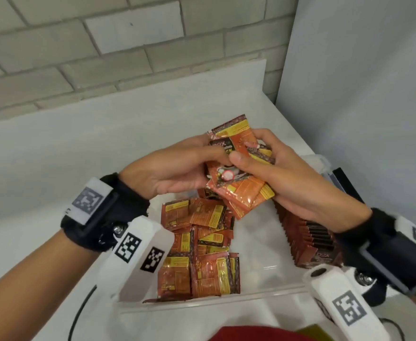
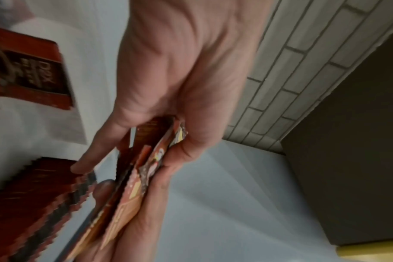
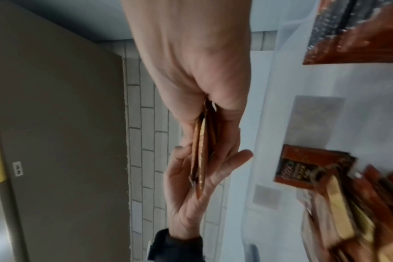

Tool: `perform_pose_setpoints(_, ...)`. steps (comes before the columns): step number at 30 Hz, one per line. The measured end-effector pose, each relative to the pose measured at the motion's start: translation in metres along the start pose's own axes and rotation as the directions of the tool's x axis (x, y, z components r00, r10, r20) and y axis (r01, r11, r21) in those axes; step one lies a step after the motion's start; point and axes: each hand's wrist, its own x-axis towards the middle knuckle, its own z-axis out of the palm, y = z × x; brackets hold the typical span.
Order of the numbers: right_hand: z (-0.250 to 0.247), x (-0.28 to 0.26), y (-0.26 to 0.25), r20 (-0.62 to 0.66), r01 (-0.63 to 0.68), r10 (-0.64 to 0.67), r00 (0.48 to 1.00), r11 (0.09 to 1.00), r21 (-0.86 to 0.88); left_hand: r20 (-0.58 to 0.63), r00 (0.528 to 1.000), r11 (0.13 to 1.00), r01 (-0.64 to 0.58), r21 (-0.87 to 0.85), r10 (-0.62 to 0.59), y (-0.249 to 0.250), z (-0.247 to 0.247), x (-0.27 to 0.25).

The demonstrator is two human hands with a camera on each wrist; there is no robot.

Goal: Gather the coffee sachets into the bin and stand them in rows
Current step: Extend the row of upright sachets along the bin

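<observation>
Gripping one stack of sachets [image 1: 236, 190] above the bin [image 1: 263, 242], our left hand [image 1: 177, 168] and right hand [image 1: 290, 178] clamp it; loose sachets [image 1: 202, 254] lie inside. Left wrist: fingers [image 2: 182, 152] pinch sachet edges. Right wrist: stack sandwiched between both palms.

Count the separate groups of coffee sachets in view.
3: a bundle held by both hands above the bin, a loose heap at the bin's left, a standing row at its right. Some may be hidden.

Sachet print [image 1: 229, 153] blurred; both hands hide stack's middle
</observation>
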Motion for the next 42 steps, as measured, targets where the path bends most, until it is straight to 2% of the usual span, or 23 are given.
perform_pose_setpoints(3, -0.005, 0.010, -0.014, -0.069, 0.068, -0.062, 0.996, 0.995, 0.078, 0.011, 0.991, 0.991, -0.134, -0.026, 0.134, 0.013, -0.001, 0.005)
perform_pose_setpoints(5, -0.008, 0.019, -0.023, -0.150, 0.121, -0.093, 0.984, 0.974, 0.190, -0.034, 0.971, 0.972, -0.235, 0.014, 0.236, 0.017, -0.003, 0.010)
perform_pose_setpoints(7, -0.010, 0.028, -0.031, -0.258, 0.186, -0.109, 0.960, 0.936, 0.298, -0.052, 0.947, 0.940, -0.307, 0.148, 0.318, 0.015, -0.008, 0.016)
perform_pose_setpoints(8, -0.010, 0.032, -0.033, -0.308, 0.217, -0.107, 0.945, 0.912, 0.348, -0.022, 0.940, 0.912, -0.325, 0.249, 0.341, 0.013, -0.008, 0.020)
perform_pose_setpoints(10, -0.008, 0.039, -0.034, -0.362, 0.258, -0.100, 0.927, 0.871, 0.419, 0.037, 0.943, 0.848, -0.313, 0.427, 0.329, 0.005, -0.004, 0.030)
perform_pose_setpoints(11, -0.006, 0.042, -0.033, -0.364, 0.264, -0.100, 0.926, 0.860, 0.437, 0.038, 0.942, 0.829, -0.312, 0.463, 0.333, 0.002, -0.001, 0.037)
perform_pose_setpoints(13, -0.003, 0.045, -0.028, -0.341, 0.262, -0.105, 0.934, 0.850, 0.456, 0.011, 0.926, 0.845, -0.348, 0.406, 0.376, -0.003, 0.007, 0.049)
perform_pose_setpoints(15, 0.000, 0.047, -0.024, -0.317, 0.272, -0.130, 0.939, 0.846, 0.459, -0.037, 0.903, 0.882, -0.408, 0.234, 0.428, -0.006, 0.012, 0.055)
perform_pose_setpoints(17, 0.001, 0.049, -0.020, -0.290, 0.284, -0.164, 0.943, 0.852, 0.440, -0.067, 0.894, 0.895, -0.436, 0.099, 0.443, -0.010, 0.011, 0.060)
perform_pose_setpoints(21, 0.003, 0.051, -0.012, -0.233, 0.276, -0.208, 0.950, 0.908, 0.315, -0.105, 0.881, 0.881, -0.468, -0.061, 0.461, -0.014, 0.005, 0.061)
perform_pose_setpoints(24, 0.001, 0.052, -0.008, -0.211, 0.256, -0.227, 0.951, 0.959, 0.123, -0.094, 0.881, 0.864, -0.473, -0.173, 0.464, -0.016, 0.003, 0.060)
perform_pose_setpoints(26, -0.002, 0.055, -0.005, -0.249, 0.236, -0.239, 0.939, 0.971, -0.040, -0.126, 0.890, 0.861, -0.455, -0.225, 0.438, -0.016, 0.000, 0.061)
perform_pose_setpoints(29, -0.004, 0.059, 0.000, -0.297, 0.193, -0.276, 0.914, 0.940, -0.279, -0.148, 0.905, 0.869, -0.426, -0.254, 0.400, -0.015, -0.005, 0.062)
perform_pose_setpoints(31, -0.003, 0.060, 0.004, -0.284, 0.216, -0.323, 0.903, 0.912, -0.349, -0.168, 0.906, 0.882, -0.419, -0.215, 0.389, -0.014, -0.007, 0.062)
perform_pose_setpoints(37, -0.014, 0.060, 0.013, -0.338, 0.250, -0.322, 0.884, 0.938, -0.240, -0.204, 0.900, 0.900, -0.415, -0.129, 0.386, -0.015, -0.016, 0.065)
perform_pose_setpoints(42, -0.025, 0.061, 0.008, -0.332, 0.202, -0.257, 0.908, 0.960, -0.192, -0.221, 0.905, 0.904, -0.399, -0.151, 0.363, -0.012, -0.027, 0.062)
